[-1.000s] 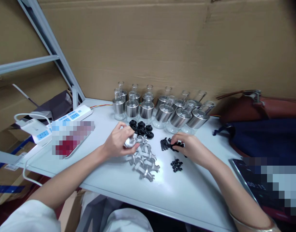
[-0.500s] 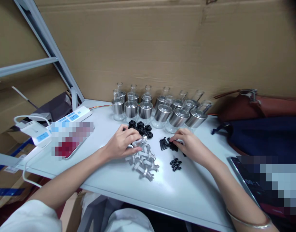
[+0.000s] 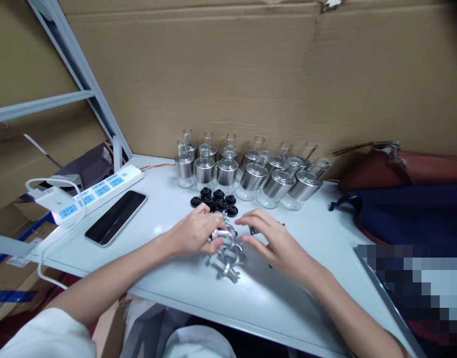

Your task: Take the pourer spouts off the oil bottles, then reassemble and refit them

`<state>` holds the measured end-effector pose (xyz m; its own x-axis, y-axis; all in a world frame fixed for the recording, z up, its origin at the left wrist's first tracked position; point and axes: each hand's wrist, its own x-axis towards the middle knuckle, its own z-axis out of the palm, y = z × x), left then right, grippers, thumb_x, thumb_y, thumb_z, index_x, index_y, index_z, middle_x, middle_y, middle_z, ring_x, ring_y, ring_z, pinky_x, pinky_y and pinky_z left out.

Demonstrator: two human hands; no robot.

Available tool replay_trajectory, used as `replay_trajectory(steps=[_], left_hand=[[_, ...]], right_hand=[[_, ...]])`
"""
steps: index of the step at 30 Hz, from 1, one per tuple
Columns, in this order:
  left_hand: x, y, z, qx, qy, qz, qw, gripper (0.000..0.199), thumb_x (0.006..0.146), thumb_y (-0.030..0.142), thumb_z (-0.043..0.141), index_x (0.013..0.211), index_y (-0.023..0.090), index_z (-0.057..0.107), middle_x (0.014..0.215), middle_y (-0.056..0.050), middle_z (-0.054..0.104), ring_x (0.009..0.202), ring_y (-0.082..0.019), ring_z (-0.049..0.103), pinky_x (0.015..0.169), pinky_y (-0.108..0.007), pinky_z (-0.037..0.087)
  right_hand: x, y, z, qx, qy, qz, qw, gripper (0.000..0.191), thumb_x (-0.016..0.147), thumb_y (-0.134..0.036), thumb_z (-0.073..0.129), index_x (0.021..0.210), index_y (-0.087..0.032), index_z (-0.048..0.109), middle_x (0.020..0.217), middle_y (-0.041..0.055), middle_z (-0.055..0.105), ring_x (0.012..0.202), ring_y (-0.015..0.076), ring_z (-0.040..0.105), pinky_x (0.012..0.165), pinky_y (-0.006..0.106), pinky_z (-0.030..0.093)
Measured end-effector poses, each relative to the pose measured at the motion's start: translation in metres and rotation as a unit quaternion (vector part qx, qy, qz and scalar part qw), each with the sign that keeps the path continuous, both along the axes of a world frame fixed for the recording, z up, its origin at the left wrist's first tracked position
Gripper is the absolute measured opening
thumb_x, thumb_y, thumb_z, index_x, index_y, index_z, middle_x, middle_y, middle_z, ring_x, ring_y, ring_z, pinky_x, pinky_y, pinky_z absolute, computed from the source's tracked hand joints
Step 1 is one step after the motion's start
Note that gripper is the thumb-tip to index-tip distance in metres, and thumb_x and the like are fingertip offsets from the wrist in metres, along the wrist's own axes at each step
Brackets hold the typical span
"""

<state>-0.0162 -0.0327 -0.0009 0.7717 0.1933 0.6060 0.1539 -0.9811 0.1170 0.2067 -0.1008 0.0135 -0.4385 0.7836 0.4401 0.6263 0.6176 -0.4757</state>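
My left hand (image 3: 200, 231) is closed around a silver tube-shaped fitting (image 3: 224, 232), its end pointing right. Facing it, my right hand (image 3: 269, 238) has its thumb and forefinger spread, a small gap from the fitting; I make out nothing between them. Below both hands lies a pile of similar silver fittings (image 3: 228, 266), some with forked ends. Black ribbed stoppers (image 3: 218, 195) are clustered just beyond my left hand. Small black lever-like pieces (image 3: 254, 230) show partly behind my right fingers, and the rest of that group is hidden.
Glass bottles with metal sleeves (image 3: 226, 171) stand in two rows along the cardboard at the back. On the left are a phone (image 3: 116, 218) and a white power strip (image 3: 102, 191) with a cable. A blue and brown bag (image 3: 407, 209) occupies the right side.
My right hand has moved left from the small black pieces to the fitting, and its fingers have spread. My left hand has shifted slightly right and down, keeping hold of the fitting.
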Motion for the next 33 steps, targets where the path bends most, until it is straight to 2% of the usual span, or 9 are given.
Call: replay_trajectory(steps=[3,8,11,16,20,23,25,28,33], left_hand=[[0.004,-0.005,-0.001,0.016,-0.015,-0.024,0.999,0.027,0.101,0.034,0.023,0.089,0.019,0.042,0.070,0.001,0.061,0.055,-0.013,0.048,0.066,-0.030,0.034],[0.005,-0.006,0.002,0.053,-0.006,-0.020,0.998,0.029,0.103,0.037,0.021,0.097,0.018,0.042,0.079,-0.002,0.067,0.066,-0.013,0.057,0.070,-0.029,0.034],[0.006,-0.008,0.007,0.111,-0.004,0.007,0.994,0.025,0.103,0.036,0.028,0.100,0.018,0.044,0.088,-0.005,0.069,0.073,-0.014,0.061,0.072,-0.031,0.032],[0.008,-0.015,0.011,0.176,-0.041,0.066,0.981,0.012,0.098,0.029,0.045,0.102,0.019,0.048,0.092,-0.003,0.072,0.069,-0.013,0.062,0.072,-0.033,0.028],[-0.001,-0.005,0.005,0.085,-0.113,0.104,0.984,0.015,0.095,0.028,0.037,0.092,0.021,0.050,0.079,0.002,0.069,0.064,-0.013,0.059,0.071,-0.034,0.030],[-0.014,0.014,-0.002,-0.007,-0.193,0.199,0.961,0.019,0.095,0.020,0.029,0.090,0.021,0.047,0.073,0.000,0.062,0.066,-0.017,0.054,0.066,-0.033,0.035],[-0.019,0.023,-0.006,-0.025,-0.208,0.223,0.952,0.018,0.096,0.020,0.028,0.095,0.020,0.046,0.078,-0.003,0.061,0.069,-0.018,0.053,0.065,-0.032,0.037],[-0.021,0.026,-0.008,-0.020,-0.193,0.195,0.961,0.015,0.095,0.025,0.030,0.094,0.021,0.045,0.079,-0.002,0.063,0.068,-0.018,0.054,0.068,-0.034,0.038],[-0.020,0.021,-0.006,0.027,-0.195,0.110,0.974,0.013,0.094,0.026,0.032,0.095,0.022,0.044,0.078,0.001,0.064,0.063,-0.015,0.057,0.074,-0.037,0.035]], right_hand=[[-0.017,-0.006,-0.001,0.021,-0.004,0.045,0.999,0.033,0.103,-0.033,0.031,0.093,-0.018,0.058,0.086,0.0079,0.060,0.078,0.0185,0.054,0.069,0.030,0.047],[-0.019,-0.007,-0.001,0.009,0.065,0.057,0.996,0.044,0.104,-0.040,0.023,0.076,-0.019,0.048,0.068,0.0008,0.050,0.063,0.0145,0.046,0.061,0.026,0.040],[-0.019,-0.008,0.002,-0.019,0.095,0.037,0.995,0.046,0.104,-0.042,0.023,0.068,-0.020,0.041,0.063,-0.0018,0.044,0.059,0.0131,0.043,0.059,0.026,0.037],[-0.027,-0.009,0.004,-0.069,0.129,-0.015,0.989,0.048,0.102,-0.048,0.025,0.063,-0.021,0.032,0.057,-0.0035,0.037,0.053,0.0130,0.038,0.055,0.027,0.033],[-0.012,-0.011,0.013,-0.082,0.223,-0.072,0.969,0.049,0.099,-0.052,0.034,0.060,-0.021,0.035,0.056,-0.0032,0.036,0.051,0.0130,0.036,0.051,0.027,0.032],[0.019,-0.018,0.029,-0.035,0.356,-0.158,0.920,0.043,0.096,-0.045,0.045,0.060,-0.021,0.042,0.057,-0.0027,0.039,0.055,0.0138,0.039,0.057,0.028,0.039],[0.038,-0.024,0.036,-0.017,0.336,-0.180,0.924,0.033,0.091,-0.043,0.056,0.068,-0.020,0.057,0.068,0.0016,0.055,0.067,0.0164,0.053,0.064,0.029,0.045],[0.049,-0.034,0.030,-0.058,0.276,-0.178,0.943,0.018,0.079,-0.038,0.071,0.075,-0.021,0.068,0.084,0.0056,0.068,0.079,0.0202,0.063,0.067,0.028,0.051],[0.049,-0.052,0.001,-0.134,0.206,-0.236,0.940,0.023,0.081,-0.042,0.064,0.084,-0.020,0.070,0.079,0.0058,0.071,0.067,0.0194,0.066,0.057,0.026,0.052]])
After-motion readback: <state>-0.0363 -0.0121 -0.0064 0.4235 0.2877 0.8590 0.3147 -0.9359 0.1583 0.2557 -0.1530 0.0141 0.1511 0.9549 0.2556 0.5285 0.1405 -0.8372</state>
